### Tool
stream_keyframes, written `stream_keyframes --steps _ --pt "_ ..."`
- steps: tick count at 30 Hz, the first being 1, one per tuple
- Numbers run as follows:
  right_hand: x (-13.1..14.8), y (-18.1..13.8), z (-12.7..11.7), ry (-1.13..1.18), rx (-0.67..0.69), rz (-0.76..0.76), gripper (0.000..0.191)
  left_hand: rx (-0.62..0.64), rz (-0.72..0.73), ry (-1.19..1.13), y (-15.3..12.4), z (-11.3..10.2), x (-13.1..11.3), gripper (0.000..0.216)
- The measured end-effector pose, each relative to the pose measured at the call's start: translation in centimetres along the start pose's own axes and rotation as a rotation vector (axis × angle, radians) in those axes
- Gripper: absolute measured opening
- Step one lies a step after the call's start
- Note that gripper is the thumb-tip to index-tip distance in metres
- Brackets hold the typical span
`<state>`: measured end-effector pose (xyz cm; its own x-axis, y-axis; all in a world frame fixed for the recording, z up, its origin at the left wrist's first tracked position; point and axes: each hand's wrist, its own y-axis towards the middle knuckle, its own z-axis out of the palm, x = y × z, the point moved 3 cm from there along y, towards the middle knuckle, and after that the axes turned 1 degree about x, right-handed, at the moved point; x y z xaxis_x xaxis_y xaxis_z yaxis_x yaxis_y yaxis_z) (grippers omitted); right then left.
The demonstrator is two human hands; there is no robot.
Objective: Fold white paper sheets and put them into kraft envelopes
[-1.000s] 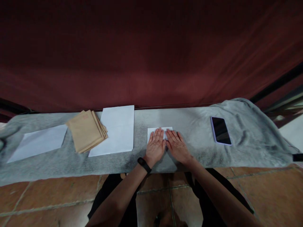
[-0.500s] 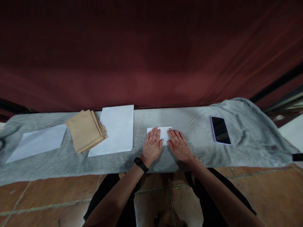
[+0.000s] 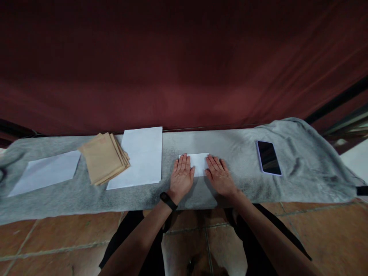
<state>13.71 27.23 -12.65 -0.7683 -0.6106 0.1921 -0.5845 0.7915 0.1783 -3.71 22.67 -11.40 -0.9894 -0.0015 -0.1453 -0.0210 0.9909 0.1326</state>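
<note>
A small folded piece of white paper (image 3: pixel 199 164) lies flat on the grey cloth in front of me. My left hand (image 3: pixel 181 177) rests palm down over its left end, fingers stretched out and pointing away from me. Over the right edge lies my right hand (image 3: pixel 220 177), also flat, with its fingers a little spread. The middle of the paper shows between the two hands, and its ends are partly hidden under the fingers. A black wristband (image 3: pixel 168 201) is on my left wrist.
Left of my hands lie larger white sheets (image 3: pixel 143 165), partly overlapped by a stack of brown envelopes (image 3: pixel 104 159). Another white sheet (image 3: pixel 47 171) is farther left. A phone with a purple case (image 3: pixel 268 157) lies to the right. A dark red curtain (image 3: pixel 184 76) hangs behind the cloth-covered surface.
My left hand has slid a little to the left, and my right fingers have shifted slightly right, so more of the paper's middle shows. The paper stays in place.
</note>
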Motion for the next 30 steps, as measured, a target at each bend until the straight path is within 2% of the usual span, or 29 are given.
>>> stream_keyframes --steps 4,7,15,19,23,26,30 --pt "1.3 0.7 0.3 0.018 0.023 -0.062 0.053 0.026 0.103 -0.071 0.5 0.5 -1.6 0.055" --pt "1.5 1.2 0.6 0.017 0.014 -0.057 0.052 0.028 0.085 -0.077 0.8 1.0 -2.0 0.056" --pt "-1.2 2.6 -0.2 0.028 -0.037 0.056 0.050 0.003 -0.003 -0.015 0.8 0.9 -0.4 0.061" --pt "-1.5 3.3 -1.3 0.070 -0.035 0.207 0.043 -0.012 -0.040 0.013 0.5 0.8 0.1 0.063" --pt "-0.7 3.6 -1.8 0.086 0.032 0.351 0.035 -0.035 -0.031 0.022 0.4 0.7 -0.1 0.063" --pt "-0.5 3.7 -1.6 0.173 0.099 0.437 0.029 -0.036 -0.013 0.033 0.4 0.5 -0.4 0.062" --pt "-1.5 4.1 -1.4 0.329 0.161 0.532 0.019 -0.028 0.005 0.037 0.4 -0.1 -0.8 0.059"
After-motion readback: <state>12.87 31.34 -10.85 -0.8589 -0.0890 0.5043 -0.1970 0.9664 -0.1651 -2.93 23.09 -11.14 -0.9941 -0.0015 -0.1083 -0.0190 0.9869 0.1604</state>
